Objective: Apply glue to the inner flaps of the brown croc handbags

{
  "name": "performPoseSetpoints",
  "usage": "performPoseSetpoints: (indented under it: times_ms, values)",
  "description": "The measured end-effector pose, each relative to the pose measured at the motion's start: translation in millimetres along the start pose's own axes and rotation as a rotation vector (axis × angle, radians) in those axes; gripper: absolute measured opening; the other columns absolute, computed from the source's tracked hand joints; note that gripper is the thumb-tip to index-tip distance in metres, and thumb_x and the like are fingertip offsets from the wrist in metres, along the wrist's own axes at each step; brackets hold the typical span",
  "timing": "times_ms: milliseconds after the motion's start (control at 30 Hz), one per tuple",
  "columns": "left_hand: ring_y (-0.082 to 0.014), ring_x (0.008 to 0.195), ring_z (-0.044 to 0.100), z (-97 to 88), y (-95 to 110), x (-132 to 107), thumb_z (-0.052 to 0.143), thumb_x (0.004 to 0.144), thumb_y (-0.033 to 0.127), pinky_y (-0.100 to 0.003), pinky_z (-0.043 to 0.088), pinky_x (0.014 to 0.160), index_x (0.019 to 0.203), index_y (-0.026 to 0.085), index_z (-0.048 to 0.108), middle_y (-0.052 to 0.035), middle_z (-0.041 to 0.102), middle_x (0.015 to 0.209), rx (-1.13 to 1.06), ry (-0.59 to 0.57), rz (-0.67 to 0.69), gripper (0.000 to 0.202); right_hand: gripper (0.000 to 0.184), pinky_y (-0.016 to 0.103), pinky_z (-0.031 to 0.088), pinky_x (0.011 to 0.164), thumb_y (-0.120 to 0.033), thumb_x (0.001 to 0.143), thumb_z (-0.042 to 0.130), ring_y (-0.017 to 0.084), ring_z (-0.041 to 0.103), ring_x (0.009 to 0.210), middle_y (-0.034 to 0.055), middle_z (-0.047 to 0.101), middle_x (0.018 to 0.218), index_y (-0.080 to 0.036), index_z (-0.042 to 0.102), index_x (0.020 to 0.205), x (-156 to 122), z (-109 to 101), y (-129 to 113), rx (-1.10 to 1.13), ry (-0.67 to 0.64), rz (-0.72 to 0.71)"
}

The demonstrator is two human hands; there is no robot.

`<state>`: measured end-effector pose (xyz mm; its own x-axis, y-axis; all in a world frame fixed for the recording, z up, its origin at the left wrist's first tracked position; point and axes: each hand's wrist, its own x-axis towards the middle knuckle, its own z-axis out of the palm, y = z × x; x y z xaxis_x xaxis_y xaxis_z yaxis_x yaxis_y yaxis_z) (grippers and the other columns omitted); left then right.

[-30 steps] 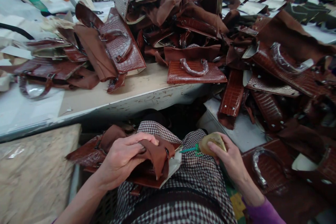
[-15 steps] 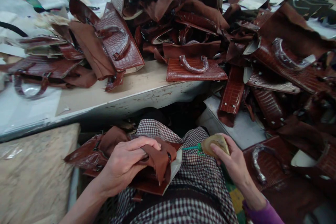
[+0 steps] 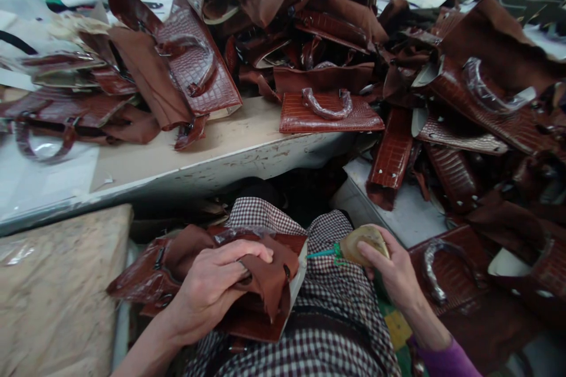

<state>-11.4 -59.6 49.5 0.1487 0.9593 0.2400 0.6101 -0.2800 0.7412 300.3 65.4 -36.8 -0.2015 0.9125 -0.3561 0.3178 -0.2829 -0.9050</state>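
Observation:
On my lap lies an unfinished brown crocodile-pattern handbag (image 3: 144,274), partly wrapped in clear plastic. My left hand (image 3: 212,285) is closed on its soft brown lining flap (image 3: 278,274), folding it back over the bag. The bag's pale inner edge (image 3: 297,283) faces right. My right hand (image 3: 395,265) grips a yellowish squeeze bottle (image 3: 360,242) with a thin green nozzle (image 3: 322,253). The nozzle tip points left and meets that pale edge; whether it touches is too small to tell. The palm side of my left hand is hidden.
A long bench (image 3: 186,168) ahead carries heaps of similar brown bags. More bags are piled at the right, some on a low white surface (image 3: 418,218). A worn, stained board (image 3: 62,283) stands at my left. A checked apron (image 3: 340,312) covers my lap.
The nozzle tip and bottle have shifted very slightly, staying at the bag's edge. The flap and bag edge have tilted a little in my left hand. The camera view has moved slightly.

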Motion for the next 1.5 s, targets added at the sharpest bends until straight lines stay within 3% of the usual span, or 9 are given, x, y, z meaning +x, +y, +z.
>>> performPoseSetpoints:
  times_ms: [300, 500, 667, 833, 1100, 1233, 1500]
  values:
    - [-0.0115, 0.093, 0.072, 0.2, 4, 0, 0.057, 0.096, 0.020, -0.014, 0.052, 0.085, 0.085, 0.016, 0.068, -0.0040, 0.074, 0.102, 0.036, 0.007, 0.009, 0.016, 0.053, 0.025, 0.046, 0.039, -0.050, 0.076, 0.079, 0.017, 0.055, 0.055, 0.0043, 0.066, 0.087, -0.018, 0.062, 0.113, 0, 4, -2, 0.031, -0.062, 0.063]
    - [-0.0118, 0.096, 0.071, 0.5, 3, -1, 0.056, 0.097, 0.019, -0.015, 0.052, 0.088, 0.086, 0.016, 0.069, -0.0041, 0.074, 0.103, 0.037, 0.008, -0.017, 0.017, 0.045, 0.023, 0.040, 0.037, -0.046, 0.081, 0.078, 0.012, 0.047, 0.047, 0.0001, 0.063, 0.078, -0.020, 0.062, 0.113, -4, -2, 4, 0.159, -0.076, 0.080]
    - [-0.0108, 0.096, 0.071, -0.2, 3, -1, 0.058, 0.096, 0.020, -0.013, 0.051, 0.089, 0.086, 0.016, 0.069, -0.0036, 0.074, 0.103, 0.031, -0.001, -0.007, 0.016, 0.045, 0.021, 0.040, 0.036, -0.047, 0.080, 0.079, 0.011, 0.046, 0.045, -0.0013, 0.061, 0.071, -0.018, 0.063, 0.110, -13, 1, -7, 0.122, -0.124, 0.130]
    - [-0.0130, 0.095, 0.072, 0.6, 2, -1, 0.059, 0.094, 0.018, -0.017, 0.054, 0.087, 0.080, 0.016, 0.069, -0.0040, 0.075, 0.102, 0.029, 0.003, -0.017, 0.017, 0.041, 0.020, 0.037, 0.034, -0.047, 0.079, 0.080, 0.010, 0.044, 0.045, -0.0007, 0.059, 0.070, -0.017, 0.066, 0.103, -21, 7, -13, 0.251, -0.177, 0.205]
    - [-0.0161, 0.094, 0.073, 0.9, 1, 2, 0.059, 0.093, 0.016, -0.021, 0.057, 0.084, 0.089, 0.016, 0.070, -0.0063, 0.075, 0.102, 0.025, -0.003, 0.009, 0.012, 0.035, 0.019, 0.035, 0.033, -0.046, 0.076, 0.081, 0.012, 0.043, 0.047, 0.0017, 0.059, 0.070, -0.018, 0.069, 0.092, -45, 18, -29, 0.400, -0.203, 0.303]
    - [-0.0155, 0.093, 0.073, 0.1, 2, 2, 0.059, 0.094, 0.016, -0.020, 0.056, 0.084, 0.086, 0.016, 0.070, -0.0060, 0.075, 0.102, 0.044, -0.002, 0.007, 0.014, 0.036, 0.020, 0.035, 0.032, -0.047, 0.076, 0.080, 0.011, 0.041, 0.044, 0.0017, 0.060, 0.069, -0.018, 0.070, 0.093, -48, 19, -27, 0.392, -0.214, 0.310]
    - [-0.0167, 0.093, 0.073, 2.9, 0, 1, 0.059, 0.094, 0.017, -0.022, 0.057, 0.082, 0.087, 0.016, 0.070, -0.0071, 0.075, 0.102, 0.003, -0.016, 0.013, 0.013, 0.040, 0.021, 0.038, 0.036, -0.044, 0.077, 0.081, 0.012, 0.046, 0.048, 0.0000, 0.061, 0.072, -0.019, 0.067, 0.106, -33, 5, -12, 0.228, -0.112, 0.220]
